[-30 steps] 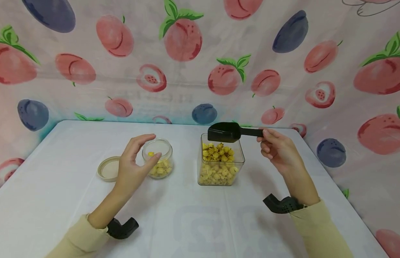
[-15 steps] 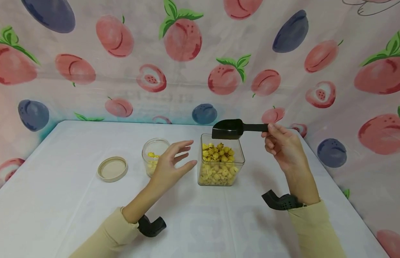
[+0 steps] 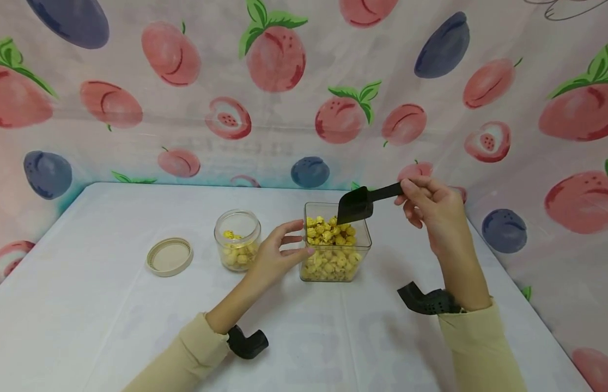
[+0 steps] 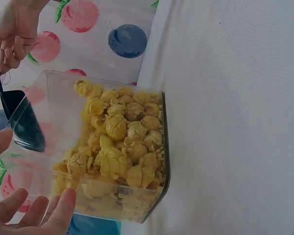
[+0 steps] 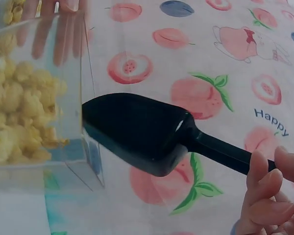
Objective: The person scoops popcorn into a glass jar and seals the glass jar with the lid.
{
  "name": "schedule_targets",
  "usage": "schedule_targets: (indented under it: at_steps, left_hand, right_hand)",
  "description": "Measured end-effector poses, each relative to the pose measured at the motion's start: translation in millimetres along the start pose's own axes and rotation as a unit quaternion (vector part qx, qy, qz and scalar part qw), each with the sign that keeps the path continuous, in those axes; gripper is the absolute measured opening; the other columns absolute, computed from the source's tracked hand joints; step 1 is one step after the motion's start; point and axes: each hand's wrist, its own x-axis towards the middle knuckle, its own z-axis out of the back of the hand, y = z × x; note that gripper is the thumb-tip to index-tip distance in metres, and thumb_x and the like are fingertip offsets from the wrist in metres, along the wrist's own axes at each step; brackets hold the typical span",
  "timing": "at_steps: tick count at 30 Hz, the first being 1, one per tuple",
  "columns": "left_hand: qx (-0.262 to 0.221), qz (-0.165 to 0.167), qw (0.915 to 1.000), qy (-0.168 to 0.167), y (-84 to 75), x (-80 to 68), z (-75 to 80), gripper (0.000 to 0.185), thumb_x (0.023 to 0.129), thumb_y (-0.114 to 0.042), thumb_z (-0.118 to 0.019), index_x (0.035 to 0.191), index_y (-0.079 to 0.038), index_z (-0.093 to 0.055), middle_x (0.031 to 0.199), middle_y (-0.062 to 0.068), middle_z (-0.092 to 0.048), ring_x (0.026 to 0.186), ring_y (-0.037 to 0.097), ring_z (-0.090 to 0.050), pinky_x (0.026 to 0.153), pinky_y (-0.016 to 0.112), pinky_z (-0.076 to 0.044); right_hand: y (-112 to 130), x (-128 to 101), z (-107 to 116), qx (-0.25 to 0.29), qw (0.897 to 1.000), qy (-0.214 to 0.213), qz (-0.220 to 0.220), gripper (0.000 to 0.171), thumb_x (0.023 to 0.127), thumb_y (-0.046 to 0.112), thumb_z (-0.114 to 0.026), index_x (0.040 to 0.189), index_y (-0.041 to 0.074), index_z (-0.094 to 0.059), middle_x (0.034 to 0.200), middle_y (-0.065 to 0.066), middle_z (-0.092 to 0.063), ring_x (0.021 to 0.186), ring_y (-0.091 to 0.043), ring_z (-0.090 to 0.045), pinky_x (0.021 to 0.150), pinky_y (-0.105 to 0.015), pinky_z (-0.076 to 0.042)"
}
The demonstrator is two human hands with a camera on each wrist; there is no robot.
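1. While the black plastic scoop (image 3: 355,205) is held tilted, mouth down, at the far right corner of the clear square plastic container of yellow popcorn (image 3: 335,242), the step in hand is judged to be the loading of the scoop; no popcorn is seen in the bowl of the scoop in the right wrist view.
2. For the next move, the scoop's front edge would need to be driven down into the heap and then levelled, and the container would need to be kept from sliding on the white tablecloth (image 3: 88,305).
3. The scoop's handle is pinched by the curled fingers and thumb of the right hand (image 3: 431,209), which is raised above and to the right of the container, the wrist bent so that the handle slopes down to the left.
4. The container's left wall is met by the left hand (image 3: 279,253): its fingers are spread and lightly bent, the fingertips (image 4: 59,208) lie against the clear wall, and no firm clasp is shown.
5. The left forearm is stretched across the table from the lower left, its cream sleeve low over the cloth.
6. A small round glass jar (image 3: 237,239) partly filled with popcorn stands just left of the left hand, and its beige round lid (image 3: 170,256) lies apart, further left.
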Motion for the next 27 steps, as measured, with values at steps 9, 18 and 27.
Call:
schedule_targets:
  at_steps: [9, 18, 27]
  left_hand:
    - [-0.006, 0.005, 1.0, -0.003, -1.9, 1.3, -3.9, 0.057, 0.083, -0.021, -0.07, 0.134, -0.017, -0.047, 0.137, 0.002, -0.046, 0.12, 0.022, -0.051, 0.092, 0.036, -0.051]
    - [-0.009, 0.01, 0.9999, -0.002, -1.5, 1.4, -3.3, 0.057, 0.083, -0.022, -0.07, 0.134, -0.017, -0.046, 0.137, 0.002, -0.046, 0.12, 0.023, -0.051, 0.093, 0.037, -0.05]
    - [-0.007, 0.013, 0.9999, -0.001, -1.0, 0.6, -2.2, 0.059, 0.083, -0.023, -0.071, 0.135, -0.017, -0.045, 0.139, 0.002, -0.045, 0.121, 0.024, -0.05, 0.092, 0.037, -0.051]
  right_hand:
    - [17, 3, -12, -0.296, 0.955, 0.023, 0.007, 0.03, 0.088, 0.032, -0.064, 0.105, 0.007, -0.063, 0.067, 0.007, -0.064, 0.052, -0.01, -0.048, 0.043, -0.02, -0.038]
    - [29, 11, -36, -0.464, 0.88, 0.078, 0.065, 0.026, 0.089, 0.029, -0.062, 0.103, 0.007, -0.064, 0.072, -0.009, -0.066, 0.058, -0.018, -0.052, 0.049, -0.026, -0.041]
    - [25, 22, -52, -0.493, 0.861, 0.118, 0.029, 0.023, 0.091, 0.026, -0.06, 0.102, 0.006, -0.063, 0.074, -0.009, -0.064, 0.064, -0.021, -0.051, 0.052, -0.029, -0.04]
